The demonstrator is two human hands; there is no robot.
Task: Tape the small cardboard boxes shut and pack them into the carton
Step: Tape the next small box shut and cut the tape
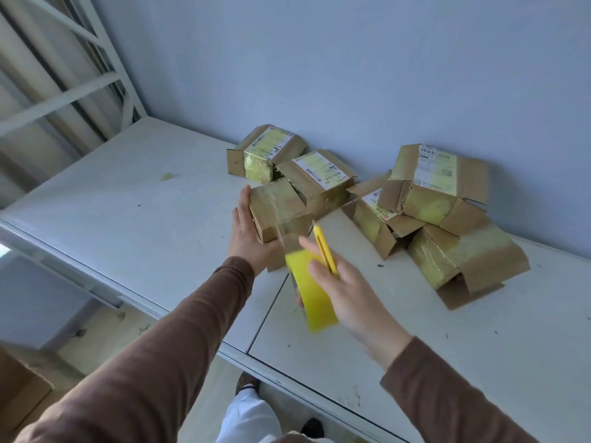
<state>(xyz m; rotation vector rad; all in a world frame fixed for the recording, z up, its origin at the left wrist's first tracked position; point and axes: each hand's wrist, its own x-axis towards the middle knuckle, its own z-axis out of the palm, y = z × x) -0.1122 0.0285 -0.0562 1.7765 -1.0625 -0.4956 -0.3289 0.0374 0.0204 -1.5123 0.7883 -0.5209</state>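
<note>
My left hand (248, 233) grips the near left side of a small cardboard box (276, 206) that rests on the white table (134, 199). A strip of clear tape runs from that box down to a yellow tape roll (311, 295). My right hand (348, 290) holds the roll together with a yellow utility knife (324, 247), whose tip points up toward the box. Several other small boxes lie behind: two with labels (267, 153) (319, 175), and a loose pile at the right (438, 183) (465, 263), some with flaps open.
A grey-blue wall (351, 75) stands right behind the boxes. A white metal frame (105, 59) rises at the table's far left corner. A brown carton corner (19, 398) shows on the floor at the lower left. My shoes and trousers (248, 417) show below the table's front edge.
</note>
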